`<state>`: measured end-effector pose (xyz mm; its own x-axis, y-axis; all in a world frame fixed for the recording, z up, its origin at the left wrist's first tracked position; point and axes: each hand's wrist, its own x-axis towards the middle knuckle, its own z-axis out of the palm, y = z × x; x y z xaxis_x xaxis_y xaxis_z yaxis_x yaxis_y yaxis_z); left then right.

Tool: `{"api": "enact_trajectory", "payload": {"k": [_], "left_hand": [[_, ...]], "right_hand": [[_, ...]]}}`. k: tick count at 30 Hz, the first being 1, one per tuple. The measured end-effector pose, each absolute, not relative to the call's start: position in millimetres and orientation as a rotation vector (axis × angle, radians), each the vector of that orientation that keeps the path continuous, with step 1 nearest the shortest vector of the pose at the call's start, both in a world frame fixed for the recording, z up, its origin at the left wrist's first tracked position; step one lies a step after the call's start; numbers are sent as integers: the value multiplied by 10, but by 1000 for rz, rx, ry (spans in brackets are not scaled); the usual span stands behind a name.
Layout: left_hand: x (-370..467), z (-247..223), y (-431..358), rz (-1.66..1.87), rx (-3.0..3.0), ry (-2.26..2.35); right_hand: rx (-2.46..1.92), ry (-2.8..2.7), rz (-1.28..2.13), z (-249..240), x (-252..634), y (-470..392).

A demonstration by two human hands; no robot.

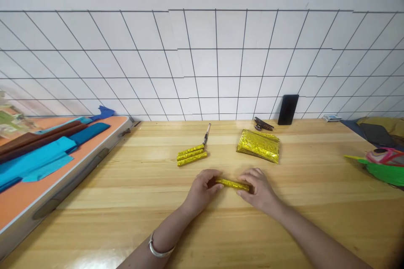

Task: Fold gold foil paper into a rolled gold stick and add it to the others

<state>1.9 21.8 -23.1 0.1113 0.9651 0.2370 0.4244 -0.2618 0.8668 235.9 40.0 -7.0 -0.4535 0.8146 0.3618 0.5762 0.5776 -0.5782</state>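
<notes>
Between my two hands lies a gold foil roll (232, 184), a thin shiny tube just above or on the wooden table. Its left end is gripped by my left hand (205, 189), thumb in front and fingers behind. My right hand (258, 191) closes on the other end in the same way. Beyond my left hand, several finished-looking gold rolls (192, 155) lie side by side. A stack of flat gold foil sheets (259, 145) rests past my right hand.
A pen (207, 133) lies behind the rolls, and a dark hair clip (263, 124) behind the stack. A black phone (288, 109) leans on the tiled wall. An orange-topped table (19, 201) with folded coloured paper (47, 155) stands left. Green and pink items (386, 166) lie right.
</notes>
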Motion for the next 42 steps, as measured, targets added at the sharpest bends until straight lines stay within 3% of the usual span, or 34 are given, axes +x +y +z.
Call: {"api": "enact_trajectory", "payload": {"k": [6, 42], "left_hand": [[-4, -205, 220, 1005, 1972, 1355], [-29, -237, 244, 1025, 1824, 1463]], "right_hand": [[-1089, -2255, 457, -110, 2353, 418], [-1133, -2156, 488, -128, 2387, 437]]}}
